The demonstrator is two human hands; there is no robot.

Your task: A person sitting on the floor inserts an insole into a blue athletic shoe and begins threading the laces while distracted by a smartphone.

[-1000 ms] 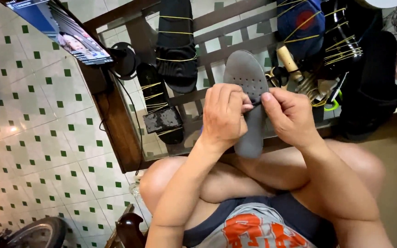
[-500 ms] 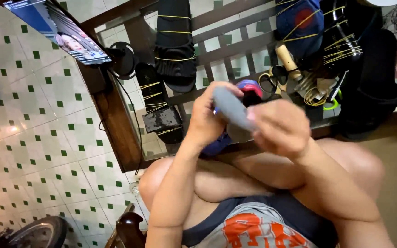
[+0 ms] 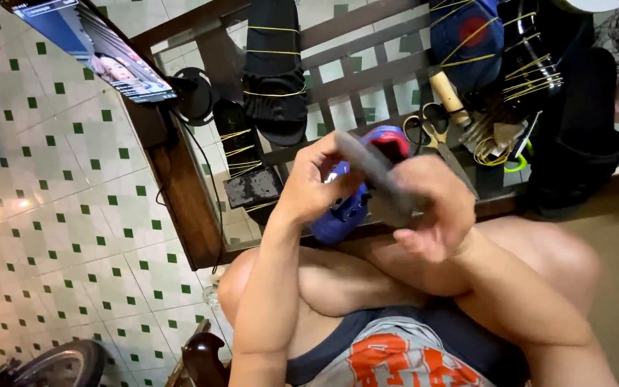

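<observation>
Grey insole (image 3: 377, 175), held between the left hand (image 3: 313, 190) and right hand (image 3: 431, 204): matt, foam-like, smooth-faced. Blue shoe (image 3: 345, 211) behind it: plastic or rubber-like upper with a slight sheen, red patch at its 1 o'clock end. Worktop (image 3: 180, 193): dark brown wood frame, lightly polished, carrying a clear glass pane that reflects light. Black sandals (image 3: 275, 68) at 11 o'clock: matt rubber or foam, bound by thin yellow rubber bands. Scissors (image 3: 431, 129) at 1 o'clock: shiny metal blades, dark plastic handles. Floor (image 3: 59, 215) at 9 o'clock: glossy ceramic tiles, white with green squares. Shirt (image 3: 395, 355): soft knitted cloth, matt grey with an orange print.
</observation>
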